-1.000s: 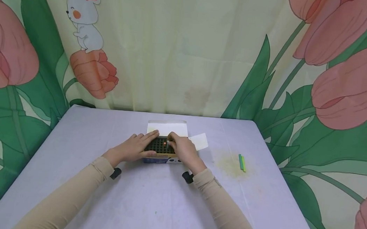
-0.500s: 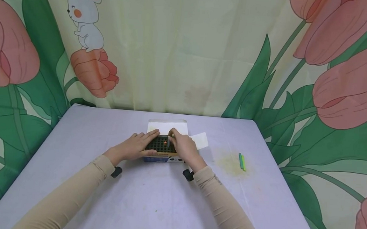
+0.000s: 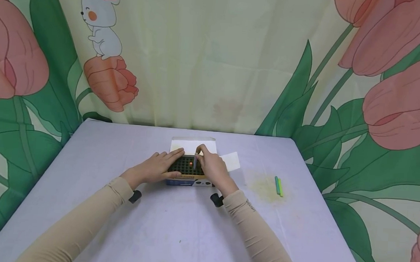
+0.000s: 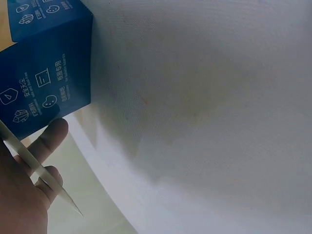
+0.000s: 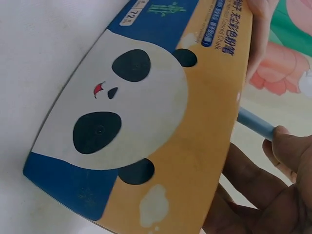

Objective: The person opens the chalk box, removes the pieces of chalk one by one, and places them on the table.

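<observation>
A chalk box (image 3: 185, 181) with a panda on its front stands with its lid up. Inside is a dark holder (image 3: 180, 167) full of round holes, and one orange chalk stick (image 3: 191, 164) sits in it. My left hand (image 3: 153, 167) rests across the box's left end, fingers extended toward the back rim and thumb along the front rim. My right hand (image 3: 213, 167) pinches a grey-blue chalk stick (image 5: 257, 124) between thumb and fingertips, roughly upright over the holder. The right wrist view shows the panda front (image 5: 156, 107) hiding the chalk's lower end.
A green chalk stick (image 3: 277, 185) and a yellow-green one (image 3: 280, 187) lie side by side on the white-covered table (image 3: 189, 230), right of the box. The raised lid (image 3: 191, 144) stands behind, and a white side flap (image 3: 231, 161) sticks out right. A patterned curtain (image 3: 214, 67) hangs behind.
My right hand has risen slightly, and more of the grey-blue chalk shows beneath its fingers. The left hand keeps its place on the box.
</observation>
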